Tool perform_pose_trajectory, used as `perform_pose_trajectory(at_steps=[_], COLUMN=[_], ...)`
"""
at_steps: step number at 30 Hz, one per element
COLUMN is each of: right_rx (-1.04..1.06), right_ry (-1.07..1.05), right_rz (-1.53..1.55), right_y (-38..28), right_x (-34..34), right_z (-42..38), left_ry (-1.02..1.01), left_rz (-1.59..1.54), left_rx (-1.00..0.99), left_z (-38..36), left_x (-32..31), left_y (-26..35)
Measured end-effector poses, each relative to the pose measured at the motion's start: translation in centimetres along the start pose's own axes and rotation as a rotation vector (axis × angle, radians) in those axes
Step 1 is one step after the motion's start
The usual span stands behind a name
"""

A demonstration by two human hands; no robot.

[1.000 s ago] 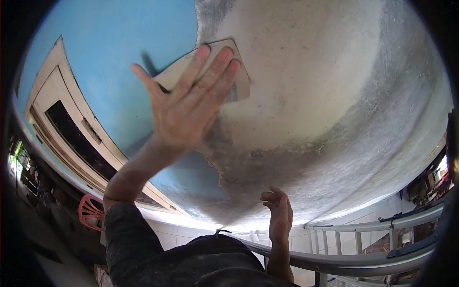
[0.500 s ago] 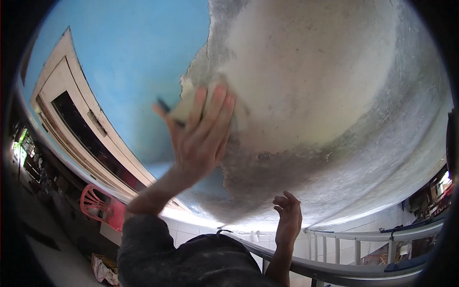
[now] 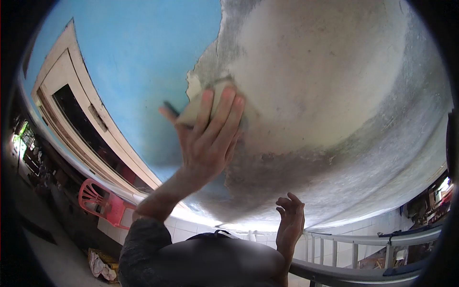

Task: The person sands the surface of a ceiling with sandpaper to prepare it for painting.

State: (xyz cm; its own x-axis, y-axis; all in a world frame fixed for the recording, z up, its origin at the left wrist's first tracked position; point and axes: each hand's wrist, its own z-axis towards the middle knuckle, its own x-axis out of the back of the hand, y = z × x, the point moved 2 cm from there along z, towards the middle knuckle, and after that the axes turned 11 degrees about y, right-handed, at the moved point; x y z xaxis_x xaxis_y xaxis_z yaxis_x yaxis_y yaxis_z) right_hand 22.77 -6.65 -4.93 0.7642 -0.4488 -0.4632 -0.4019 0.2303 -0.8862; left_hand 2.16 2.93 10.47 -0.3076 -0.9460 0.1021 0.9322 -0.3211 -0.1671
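Note:
Against the wall point(image 3: 315, 71), my left hand point(image 3: 208, 138) presses a pale flat pad point(image 3: 191, 112), with three fingers over it and one finger spread out to the left. A dark edge or strip shows beside the pad; its nature is unclear. The pad lies near the ragged border between blue paint point(image 3: 143, 57) and bare grey plaster. My right hand point(image 3: 290, 220) is raised low in front of the wall, with fingers loosely bent and apart, and no object shows in it.
At the left are a framed door or window point(image 3: 86, 105) and a red plastic chair point(image 3: 107, 205). A yellow crate point(image 3: 114, 268) with pale cloth sits below. Metal rails like a ladder point(image 3: 354, 275) extend at the lower right.
My left hand and the pad have shifted slightly right in view, while the wall has also shifted right. My right hand shows little change.

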Motion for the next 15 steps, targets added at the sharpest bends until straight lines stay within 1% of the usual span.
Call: perform_pose_trajectory(at_steps=[3, 6, 8, 9, 12, 15], right_rx=[-0.006, 0.004, 0.000, 0.000, -0.007, 0.002], right_ry=[-0.076, -0.114, -0.066, -0.041, 0.009, -0.051], right_rz=[-0.004, 0.021, 0.013, 0.011, -0.003, -0.011], right_y=[0.0, 0.0, -0.1, -0.2, -0.1, 0.1], right_x=[-0.7, -1.0, -0.3, 0.0, 0.4, 0.1], right_z=[-0.1, -0.2, -0.4, -0.3, -0.3, -0.3], left_ry=[0.046, 0.030, -0.039, -0.072, -0.066, 0.052], left_rz=[0.057, 0.009, -0.044, -0.073, 0.012, 0.113], left_rx=[-0.114, -0.066, 0.014, 0.052, 0.012, -0.146], left_z=[6.3, 5.9, 1.5, 0.7, 2.2, 8.5], left_x=[0.5, 0.2, 0.4, 0.7, 0.5, 0.7], left_y=[0.2, 0.5, 0.9, 1.1, 0.9, 0.5])
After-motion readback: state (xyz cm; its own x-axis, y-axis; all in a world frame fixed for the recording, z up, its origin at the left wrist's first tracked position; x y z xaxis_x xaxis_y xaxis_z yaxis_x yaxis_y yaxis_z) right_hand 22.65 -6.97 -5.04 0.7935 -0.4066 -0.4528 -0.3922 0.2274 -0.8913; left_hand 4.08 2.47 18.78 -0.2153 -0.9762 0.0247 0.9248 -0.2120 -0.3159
